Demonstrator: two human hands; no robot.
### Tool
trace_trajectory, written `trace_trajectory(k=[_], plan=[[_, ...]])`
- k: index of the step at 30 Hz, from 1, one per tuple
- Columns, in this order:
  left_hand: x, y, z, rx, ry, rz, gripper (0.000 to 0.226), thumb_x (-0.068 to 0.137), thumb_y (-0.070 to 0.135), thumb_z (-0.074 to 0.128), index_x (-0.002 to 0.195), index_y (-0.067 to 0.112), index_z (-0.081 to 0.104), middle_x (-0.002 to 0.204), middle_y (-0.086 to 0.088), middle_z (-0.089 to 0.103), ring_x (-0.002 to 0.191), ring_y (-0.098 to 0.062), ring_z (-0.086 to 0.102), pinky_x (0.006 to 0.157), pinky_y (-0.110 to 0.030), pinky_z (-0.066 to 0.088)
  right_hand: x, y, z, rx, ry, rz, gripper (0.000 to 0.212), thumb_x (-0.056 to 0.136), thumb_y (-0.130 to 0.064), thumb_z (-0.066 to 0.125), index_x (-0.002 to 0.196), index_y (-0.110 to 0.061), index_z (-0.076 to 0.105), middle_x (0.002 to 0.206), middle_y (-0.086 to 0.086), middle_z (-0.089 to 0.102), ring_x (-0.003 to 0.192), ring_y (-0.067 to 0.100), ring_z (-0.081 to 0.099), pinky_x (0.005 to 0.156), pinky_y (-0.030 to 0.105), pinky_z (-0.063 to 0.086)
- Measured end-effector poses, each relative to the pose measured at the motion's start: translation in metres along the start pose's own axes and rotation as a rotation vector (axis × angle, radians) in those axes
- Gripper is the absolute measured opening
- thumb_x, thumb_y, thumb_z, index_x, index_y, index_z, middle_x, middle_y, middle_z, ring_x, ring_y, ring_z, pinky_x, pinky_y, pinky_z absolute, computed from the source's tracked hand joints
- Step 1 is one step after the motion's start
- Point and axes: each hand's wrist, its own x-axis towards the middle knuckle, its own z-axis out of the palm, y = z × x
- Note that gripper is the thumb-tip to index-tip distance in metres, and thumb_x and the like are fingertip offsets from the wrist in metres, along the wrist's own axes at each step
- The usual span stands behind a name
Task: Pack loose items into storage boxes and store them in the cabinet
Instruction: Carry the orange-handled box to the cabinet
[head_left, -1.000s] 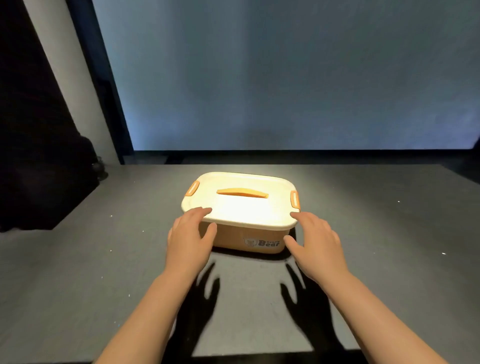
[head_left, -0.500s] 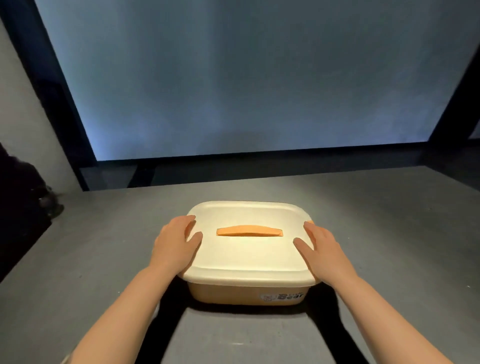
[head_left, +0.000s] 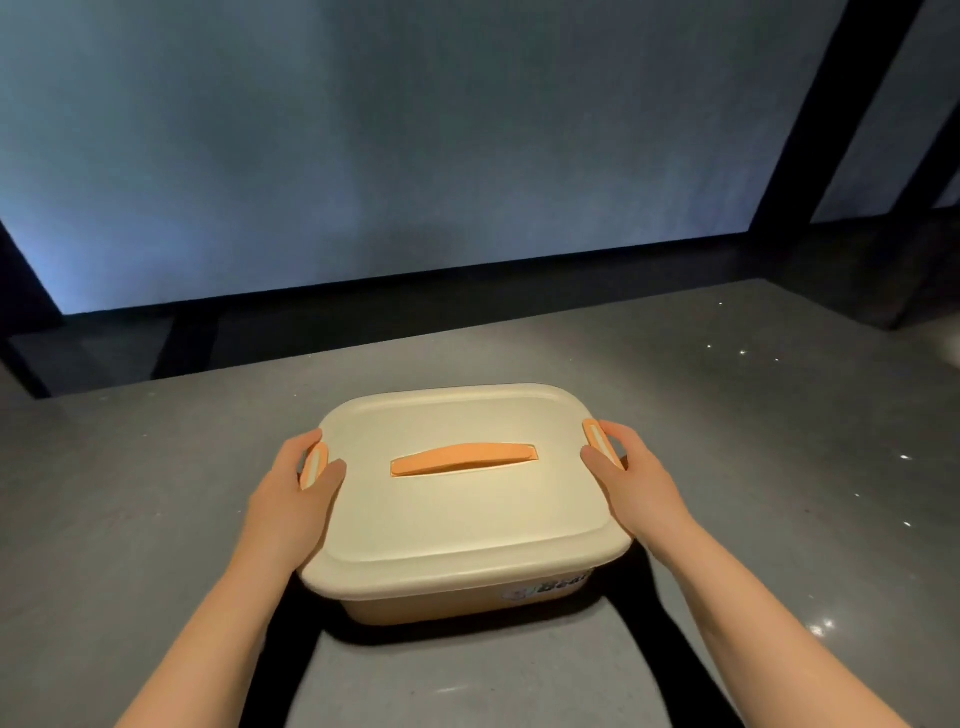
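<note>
A cream storage box (head_left: 467, 592) with a cream lid (head_left: 467, 519) stands on the grey table (head_left: 130, 519) in front of me. An orange handle (head_left: 464, 459) lies flat in the lid's middle. My left hand (head_left: 291, 499) grips the box's left side, thumb on the lid, fingers around the orange left latch (head_left: 314, 465). On the opposite side my right hand (head_left: 631, 486) holds the box in the same way at the orange right latch (head_left: 597, 441). The box's contents are hidden by the lid.
Behind the table runs a dark ledge (head_left: 467, 306) below a large pale blue-grey wall panel (head_left: 415, 130). A dark vertical post (head_left: 841, 114) stands at the right. The table's right part carries small bright specks (head_left: 826, 623).
My hands have slid from the lid's near corners out to the two side latches and closed around them. The view has moved nearer and over the box.
</note>
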Motion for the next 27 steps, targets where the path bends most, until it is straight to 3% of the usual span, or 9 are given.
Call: trace_trajectory(k=[6,9,12,18,24,27], plan=[[-0.016,0.016,0.009,-0.046,-0.011,0.053,0.035,0.088,0.037,0.059,0.122,0.039,0.054,0.096,0.010,0.060,0.080,-0.010,0.057,0.058,-0.028,0.041,-0.041,0.018,-0.024,0.143,0.081,0.097,0.037,0.087,-0.038,0.063,0.122,-0.034,0.055,0.099,0.004,0.064,0.088,0.021,0.065,0.083,0.041,0.054],[-0.027,0.036,0.029,-0.021,-0.100,0.119,0.034,0.087,0.038,0.060,0.122,0.036,0.056,0.097,0.006,0.061,0.080,-0.012,0.056,0.062,-0.032,0.042,-0.067,0.037,-0.055,0.201,0.175,0.147,0.044,0.081,-0.038,0.072,0.121,-0.027,0.059,0.099,0.004,0.065,0.088,0.020,0.065,0.074,0.033,0.051],[-0.043,0.066,0.067,-0.035,-0.228,0.188,0.033,0.087,0.038,0.060,0.120,0.039,0.057,0.099,0.003,0.063,0.083,-0.018,0.058,0.066,-0.036,0.045,-0.101,0.061,-0.092,0.252,0.297,0.196,0.048,0.078,-0.036,0.077,0.121,-0.025,0.059,0.097,-0.003,0.065,0.087,0.015,0.064,0.070,0.026,0.048],[-0.122,0.130,0.164,-0.126,-0.527,0.379,0.034,0.087,0.035,0.062,0.121,0.036,0.057,0.093,0.015,0.060,0.076,-0.009,0.057,0.058,-0.029,0.042,-0.213,0.118,-0.178,0.331,0.637,0.299,0.047,0.079,-0.025,0.078,0.122,-0.022,0.059,0.096,-0.007,0.069,0.074,-0.001,0.067,0.054,0.007,0.045],[-0.258,0.195,0.244,-0.171,-0.944,0.548,0.036,0.082,0.044,0.066,0.117,0.043,0.056,0.094,0.002,0.068,0.071,-0.023,0.060,0.062,-0.040,0.050,-0.381,0.163,-0.251,0.290,1.009,0.438,0.050,0.077,-0.033,0.079,0.122,-0.029,0.057,0.097,-0.009,0.066,0.082,0.001,0.063,0.055,0.007,0.044],[-0.351,0.221,0.270,-0.210,-1.110,0.614,0.028,0.081,0.039,0.069,0.108,0.042,0.060,0.092,0.003,0.070,0.069,-0.024,0.065,0.064,-0.043,0.053,-0.472,0.186,-0.274,0.310,1.179,0.487,0.048,0.078,-0.032,0.078,0.121,-0.027,0.058,0.106,-0.007,0.066,0.090,0.005,0.064,0.067,0.016,0.049]])
